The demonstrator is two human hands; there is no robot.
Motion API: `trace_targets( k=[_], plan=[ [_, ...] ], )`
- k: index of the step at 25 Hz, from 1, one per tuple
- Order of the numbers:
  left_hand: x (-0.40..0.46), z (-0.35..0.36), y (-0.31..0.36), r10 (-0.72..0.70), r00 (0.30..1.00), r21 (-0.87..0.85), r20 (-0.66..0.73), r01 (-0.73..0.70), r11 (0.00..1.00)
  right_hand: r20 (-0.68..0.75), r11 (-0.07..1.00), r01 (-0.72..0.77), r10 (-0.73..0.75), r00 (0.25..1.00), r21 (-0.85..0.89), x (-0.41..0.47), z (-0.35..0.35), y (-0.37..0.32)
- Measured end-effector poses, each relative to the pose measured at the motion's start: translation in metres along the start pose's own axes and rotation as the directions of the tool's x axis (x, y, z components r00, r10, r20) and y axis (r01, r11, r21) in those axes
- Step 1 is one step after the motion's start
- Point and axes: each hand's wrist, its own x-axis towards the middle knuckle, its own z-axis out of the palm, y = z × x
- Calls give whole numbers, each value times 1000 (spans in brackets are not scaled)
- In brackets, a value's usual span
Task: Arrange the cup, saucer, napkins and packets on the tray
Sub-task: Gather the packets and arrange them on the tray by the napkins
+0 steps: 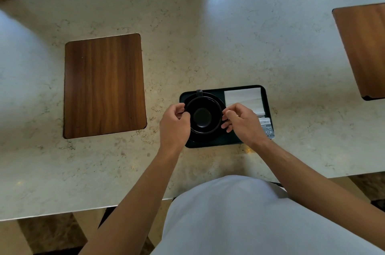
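Note:
A small dark tray (265, 96) lies on the stone counter in front of me. On its left half a black cup (203, 115) stands on a black saucer (216, 97), the cup's handle pointing away from me. My left hand (174, 124) pinches the cup's left rim with curled fingers. My right hand (242, 122) pinches its right rim. White folded napkins (243, 99) lie in the tray's far right corner. Grey printed packets (267, 127) lie near the right edge, partly hidden by my right hand.
A wooden inlay panel (104, 86) is set into the counter to the left of the tray. Another wooden panel (364, 50) lies at the far right. The counter's front edge (83, 211) runs close to my body, and a window sill lies behind.

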Motion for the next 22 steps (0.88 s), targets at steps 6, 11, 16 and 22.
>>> trace_targets(
  k=[6,11,16,22],
  plan=[
    [-27,10,-6,553,832,396,-32,-497,772,-83,989,54,-66,994,-135,-9,-19,12],
    [-50,47,-2,739,653,377,166,-735,564,-155,961,87,-130,979,-263,-17,-54,31],
    [-72,100,-6,673,601,465,432,-787,404,-123,875,143,-223,967,-462,-16,-89,52],
    [-81,145,-12,521,672,551,526,-736,394,-37,817,179,-238,971,-549,-10,-112,71]
  ],
)
